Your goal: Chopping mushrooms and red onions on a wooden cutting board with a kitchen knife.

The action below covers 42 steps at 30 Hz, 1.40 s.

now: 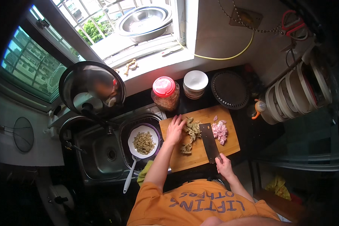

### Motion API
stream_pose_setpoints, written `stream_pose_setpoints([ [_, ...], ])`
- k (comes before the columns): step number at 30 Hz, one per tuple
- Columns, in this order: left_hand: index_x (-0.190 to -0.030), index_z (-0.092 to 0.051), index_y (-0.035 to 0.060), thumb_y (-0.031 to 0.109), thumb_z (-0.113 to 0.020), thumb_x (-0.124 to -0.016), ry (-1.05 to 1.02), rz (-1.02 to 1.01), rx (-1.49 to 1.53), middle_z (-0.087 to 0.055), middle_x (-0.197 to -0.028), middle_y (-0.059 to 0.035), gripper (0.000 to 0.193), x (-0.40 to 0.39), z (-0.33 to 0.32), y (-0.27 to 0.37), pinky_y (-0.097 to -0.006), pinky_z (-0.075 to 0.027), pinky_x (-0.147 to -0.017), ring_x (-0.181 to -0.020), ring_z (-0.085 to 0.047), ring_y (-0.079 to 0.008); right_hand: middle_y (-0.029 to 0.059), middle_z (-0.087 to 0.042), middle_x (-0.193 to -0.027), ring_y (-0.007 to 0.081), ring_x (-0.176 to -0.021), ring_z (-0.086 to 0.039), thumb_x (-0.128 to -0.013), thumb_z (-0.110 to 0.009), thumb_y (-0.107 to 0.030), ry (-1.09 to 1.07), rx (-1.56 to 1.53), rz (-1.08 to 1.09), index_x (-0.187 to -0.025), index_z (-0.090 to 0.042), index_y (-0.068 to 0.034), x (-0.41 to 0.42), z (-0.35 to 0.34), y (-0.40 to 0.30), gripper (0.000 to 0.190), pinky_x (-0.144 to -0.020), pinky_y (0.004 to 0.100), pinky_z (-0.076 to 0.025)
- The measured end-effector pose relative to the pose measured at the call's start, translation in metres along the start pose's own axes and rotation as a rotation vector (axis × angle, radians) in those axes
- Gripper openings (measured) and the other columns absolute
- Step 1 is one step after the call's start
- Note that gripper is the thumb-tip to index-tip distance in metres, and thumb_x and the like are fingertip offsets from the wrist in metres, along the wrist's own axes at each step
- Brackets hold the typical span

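Observation:
A wooden cutting board lies before me. My left hand rests at its left part, fingertips beside a heap of chopped brownish-green food; whether it grips any of it I cannot tell. A smaller lump of the same food lies below the heap. My right hand holds a dark cleaver by its handle at the board's near edge, the blade between the heap and a pile of diced pink meat. Two small pink slices lie just above the meat.
A white bowl of chopped food stands left of the board, beside a steel sink, with a white-handled spoon below it. Behind the board are a red-lidded jar, stacked white bowls and a round black perforated plate.

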<state>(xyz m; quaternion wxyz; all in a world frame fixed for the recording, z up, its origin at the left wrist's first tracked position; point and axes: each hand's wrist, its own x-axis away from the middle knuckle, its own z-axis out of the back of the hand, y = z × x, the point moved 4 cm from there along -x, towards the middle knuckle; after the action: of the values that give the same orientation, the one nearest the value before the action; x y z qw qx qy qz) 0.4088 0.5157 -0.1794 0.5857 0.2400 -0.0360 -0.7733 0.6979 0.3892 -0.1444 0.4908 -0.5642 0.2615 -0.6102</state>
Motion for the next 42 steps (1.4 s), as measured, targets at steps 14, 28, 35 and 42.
stream_pose_setpoints([
  [14, -0.142, -0.044, 0.0039, 0.007, -0.073, -0.077, 0.038, 0.379, 0.499, -0.053, -0.129, -0.0208, 0.071, 0.111, 0.023, 0.071, -0.0439, -0.044, -0.102, -0.121, -0.052, -0.0402, 0.0124, -0.048, -0.063, 0.0138, -0.055, -0.047, -0.096, -0.059, -0.016, 0.030, 0.152, 0.039, -0.088, -0.048, -0.001, -0.011, 0.004, 0.015, 0.020, -0.052, 0.0331, -0.040],
  [28, -0.131, -0.058, 0.0083, 0.009, -0.065, -0.081, -0.201, 0.219, 0.181, -0.058, -0.128, -0.0123, 0.051, 0.115, 0.018, 0.066, -0.0452, -0.044, -0.096, -0.117, -0.053, -0.0328, 0.0207, -0.068, -0.078, 0.0429, -0.074, -0.066, -0.093, -0.057, -0.019, -0.230, 0.845, 0.414, -0.112, -0.058, -0.011, -0.037, -0.012, -0.026, 0.020, -0.066, 0.0531, -0.052],
  [35, -0.124, -0.062, 0.0085, 0.010, -0.065, -0.082, -0.206, 0.210, 0.228, -0.062, -0.116, -0.0104, 0.043, 0.111, 0.021, 0.062, -0.0451, -0.046, -0.092, -0.109, -0.056, -0.0314, 0.0234, -0.067, -0.081, 0.0467, -0.076, -0.063, -0.095, -0.052, -0.017, -0.269, 0.903, 0.362, -0.118, -0.050, -0.010, -0.065, -0.012, -0.035, 0.024, -0.067, 0.0566, -0.049],
  [42, -0.105, -0.068, 0.0066, 0.010, -0.071, -0.081, 0.048, 0.459, 0.444, -0.063, -0.102, -0.0113, 0.024, 0.123, 0.009, 0.043, -0.0415, -0.048, -0.085, -0.098, -0.058, -0.0310, 0.0225, -0.067, -0.082, 0.0454, -0.079, -0.065, -0.096, -0.053, -0.020, -0.272, 0.816, 0.307, -0.116, -0.054, -0.009, -0.056, -0.007, -0.039, 0.023, -0.069, 0.0540, -0.051],
])
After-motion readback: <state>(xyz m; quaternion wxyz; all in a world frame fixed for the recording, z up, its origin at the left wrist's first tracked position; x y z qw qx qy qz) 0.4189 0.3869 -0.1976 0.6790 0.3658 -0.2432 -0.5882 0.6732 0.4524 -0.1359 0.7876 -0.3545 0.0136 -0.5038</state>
